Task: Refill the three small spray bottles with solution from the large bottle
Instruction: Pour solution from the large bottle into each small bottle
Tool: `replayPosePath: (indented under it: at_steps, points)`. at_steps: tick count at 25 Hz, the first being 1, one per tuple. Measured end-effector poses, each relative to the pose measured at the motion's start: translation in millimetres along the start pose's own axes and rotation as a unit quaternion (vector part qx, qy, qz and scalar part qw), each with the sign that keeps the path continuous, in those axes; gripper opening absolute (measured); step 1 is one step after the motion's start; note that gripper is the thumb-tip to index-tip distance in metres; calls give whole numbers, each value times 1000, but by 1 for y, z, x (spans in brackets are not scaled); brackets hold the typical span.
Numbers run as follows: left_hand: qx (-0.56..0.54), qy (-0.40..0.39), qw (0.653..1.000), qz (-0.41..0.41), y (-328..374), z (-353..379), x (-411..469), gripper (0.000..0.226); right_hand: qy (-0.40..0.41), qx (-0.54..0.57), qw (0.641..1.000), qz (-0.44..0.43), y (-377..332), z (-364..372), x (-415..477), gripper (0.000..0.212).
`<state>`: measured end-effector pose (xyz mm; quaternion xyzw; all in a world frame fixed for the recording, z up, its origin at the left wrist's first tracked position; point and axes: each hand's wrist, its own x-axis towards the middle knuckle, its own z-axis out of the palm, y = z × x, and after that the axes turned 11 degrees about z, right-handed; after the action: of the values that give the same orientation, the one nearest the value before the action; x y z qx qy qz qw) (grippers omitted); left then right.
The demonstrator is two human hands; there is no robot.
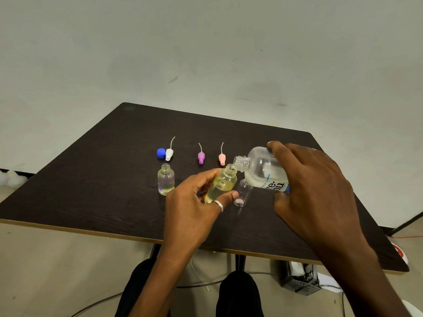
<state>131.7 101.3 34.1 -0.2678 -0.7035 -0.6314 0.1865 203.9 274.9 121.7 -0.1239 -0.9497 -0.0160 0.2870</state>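
Leftmost small bottle [166, 183] stands uncapped on the surface [103, 179], well filled, so one refill looks done. The left hand [194, 207] grips the second bottle [220, 186], which is lifted, tilted right and partly filled. Just right of it, the third bottle [243, 195] stands seemingly empty, still to do. The right hand [315, 191] wraps round the large bottle [261, 170], tipped leftward with its neck at the second bottle's mouth.

A dark wood-grain bench [91, 191] stands before a pale wall [206, 53], with cables [201, 280] and a black mesh crate [299, 281] on the floor [45, 259] beneath
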Motion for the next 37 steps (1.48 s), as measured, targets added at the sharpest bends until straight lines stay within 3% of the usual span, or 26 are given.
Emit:
replayPosePath:
  at_steps: [37]
  points:
    - [-11, -1, 1000, -6, 0, 1, 0, 48, -4, -3, 1000, 4, -1, -2, 1, 80]
